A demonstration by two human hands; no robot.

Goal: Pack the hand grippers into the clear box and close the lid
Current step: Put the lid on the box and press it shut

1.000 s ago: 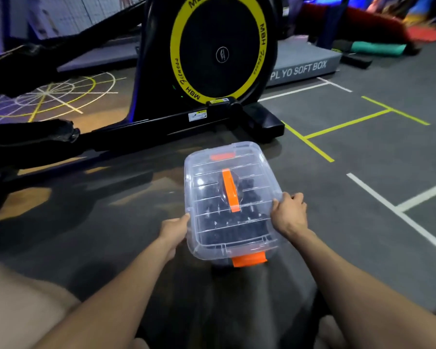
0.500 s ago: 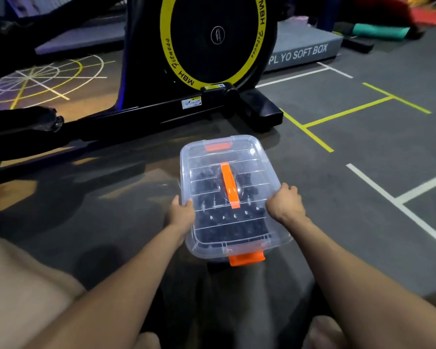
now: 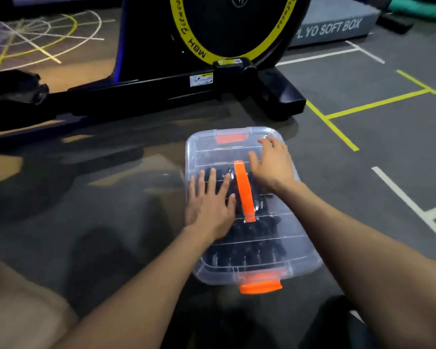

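A clear plastic box (image 3: pixel 297 263) sits on the dark gym floor with its ribbed clear lid on top. The lid has an orange handle (image 3: pixel 244 190) along its middle and an orange latch at the far end (image 3: pixel 230 138) and at the near end (image 3: pixel 261 285). Several black hand grippers (image 3: pixel 257 245) show through the lid. My left hand (image 3: pixel 208 202) lies flat on the lid left of the handle, fingers spread. My right hand (image 3: pixel 272 163) rests on the lid right of the handle, fingers straight and reaching towards the far end.
A black exercise machine with a yellow-ringed wheel (image 3: pixel 227 28) stands just beyond the box, its base foot (image 3: pixel 282 99) close to the far right corner. A grey soft plyo box (image 3: pixel 330 28) is behind. Yellow and white floor lines (image 3: pixel 337 114) run to the right.
Both hands left the box's long sides and moved onto the top of the lid. The view has tilted down and come closer to the box.
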